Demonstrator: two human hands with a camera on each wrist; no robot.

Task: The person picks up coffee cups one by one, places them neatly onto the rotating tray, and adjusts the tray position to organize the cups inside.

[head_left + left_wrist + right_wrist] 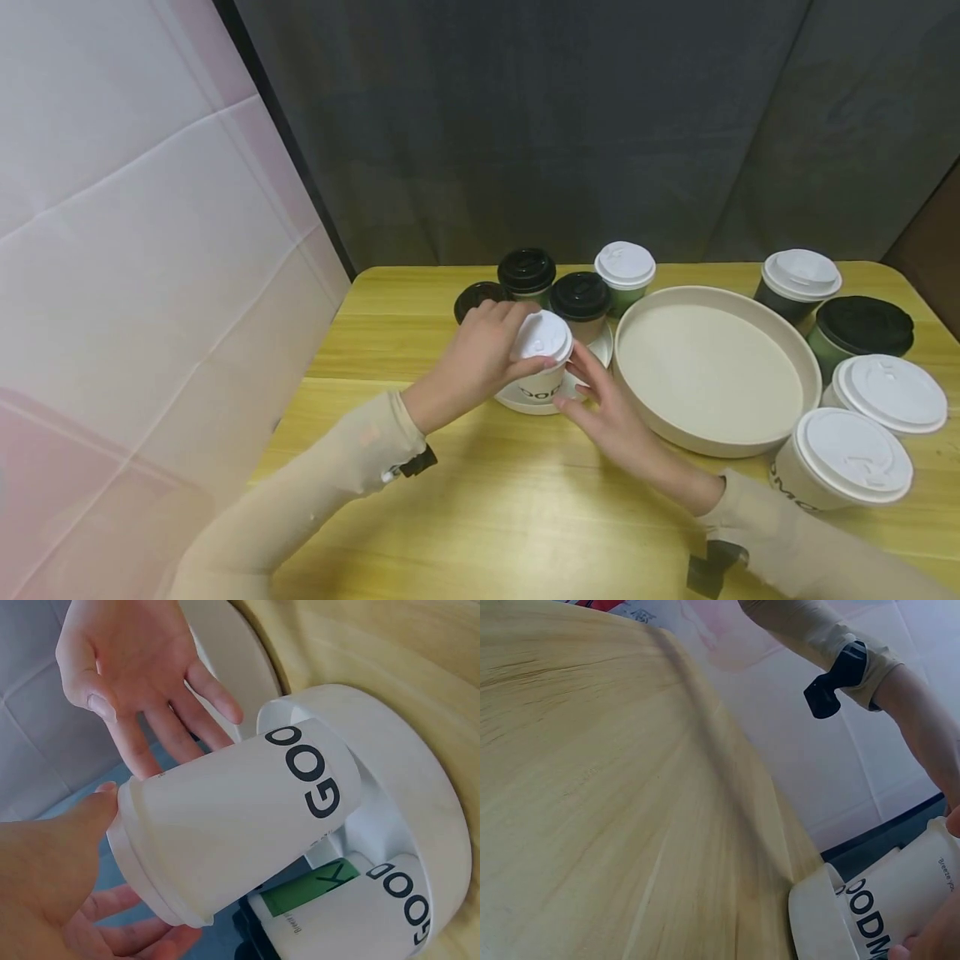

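My left hand (474,354) grips a white paper coffee cup (240,817) by its white lid (543,335), thumb on the near side and fingers round the far side. The cup's base is at a small round white tray (525,406), inside the rim in the left wrist view; whether it rests on the bottom is hidden. On the cup's right, my right hand (617,423) has its fingers loosely extended, fingertips near or against the cup wall. Another printed cup with a green patch (352,900) stands beside it in the same tray.
Black-lidded cups (527,271) and a green white-lidded cup (626,271) stand behind. To the right lies a large round cream tray (712,367). Along its right side are a dark cup (798,283), a green cup (862,329) and white cups (843,458). A dark curtain (525,125) hangs behind the table.
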